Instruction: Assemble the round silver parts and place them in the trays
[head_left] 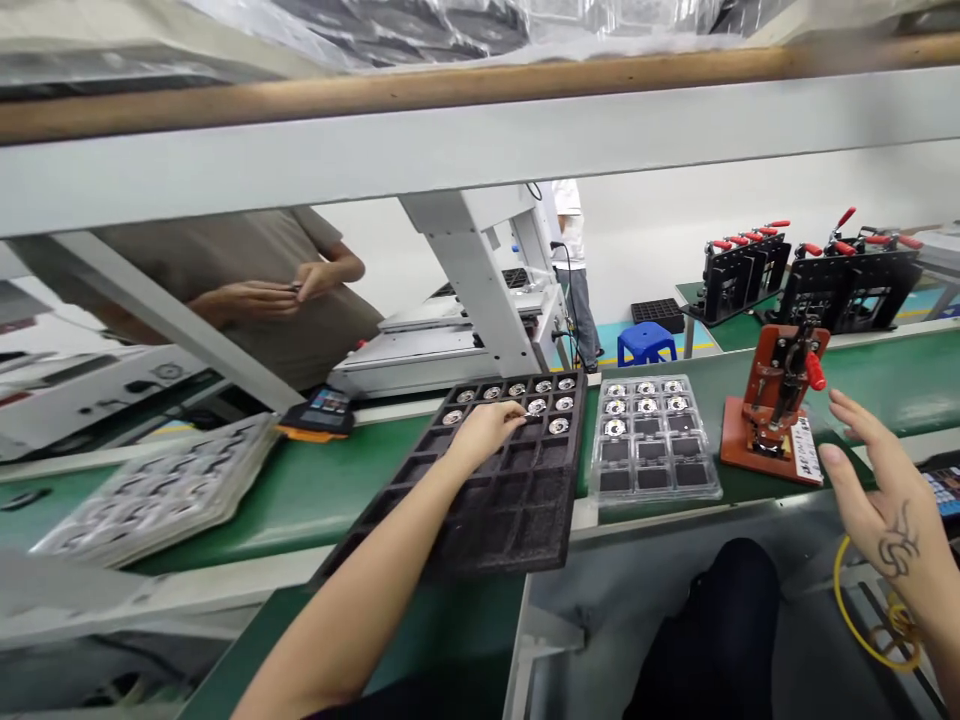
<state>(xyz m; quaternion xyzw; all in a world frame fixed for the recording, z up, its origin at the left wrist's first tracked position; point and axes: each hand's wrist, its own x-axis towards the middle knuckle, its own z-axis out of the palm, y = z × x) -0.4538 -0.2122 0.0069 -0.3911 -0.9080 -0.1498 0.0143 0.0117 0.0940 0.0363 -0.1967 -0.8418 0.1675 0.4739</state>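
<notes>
My left hand reaches over a black foam tray divided into square pockets. Its fingers are pinched together at the edge of a small round metal part in an upper pocket. Similar silvery parts sit in other pockets along the tray's far rows. To the right lies a clear plastic tray, its far pockets holding round metal parts and its nearer ones showing dark squares. My right hand is raised with fingers apart, holding nothing, beside a red clamp fixture with a red-tipped lever.
Stacked clear trays lie on the green belt at left, near a black-and-orange device. Black fixtures with red handles stand behind at right. A white beam crosses above. One person works opposite; another stands farther back.
</notes>
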